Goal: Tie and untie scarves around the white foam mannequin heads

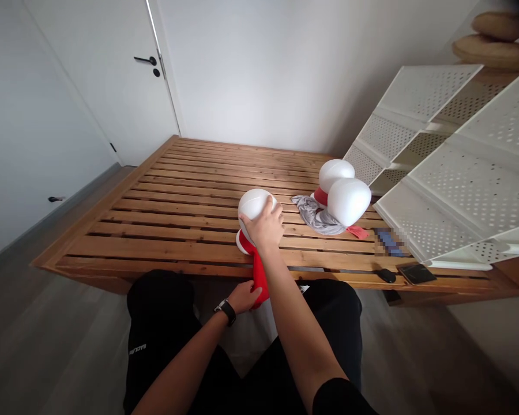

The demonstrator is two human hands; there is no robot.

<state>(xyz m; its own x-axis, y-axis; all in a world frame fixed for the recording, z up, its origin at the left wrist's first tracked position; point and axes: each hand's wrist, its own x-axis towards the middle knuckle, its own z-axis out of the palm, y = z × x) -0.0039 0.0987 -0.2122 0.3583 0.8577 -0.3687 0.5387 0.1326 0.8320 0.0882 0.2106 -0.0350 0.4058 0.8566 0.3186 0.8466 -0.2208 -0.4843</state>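
View from above onto a slatted wooden bed frame (190,190) set against a white wall. The right hand (266,226) rests on top of a white foam mannequin head (253,206) that stands near the front edge of the frame, its fingers (273,210) spread and curved over the head's crown. A red cloth (259,274) wraps the neck of this head and hangs down over the frame's front edge. The left hand (243,297), with a black wristwatch (227,311) on the wrist, is closed on the lower end of the red cloth, fingers pinched on the fabric. Further right on the slats stand two more white foam heads (343,193), touching each other, with a crumpled grey cloth (315,216) lying just beside them. A white perforated metal shelf unit (454,167) lies tilted over the right end of the frame; its compartments that show hold nothing. A dark phone (416,274) lies near it. White lettering on the black trouser leg (137,349) is too small to read.
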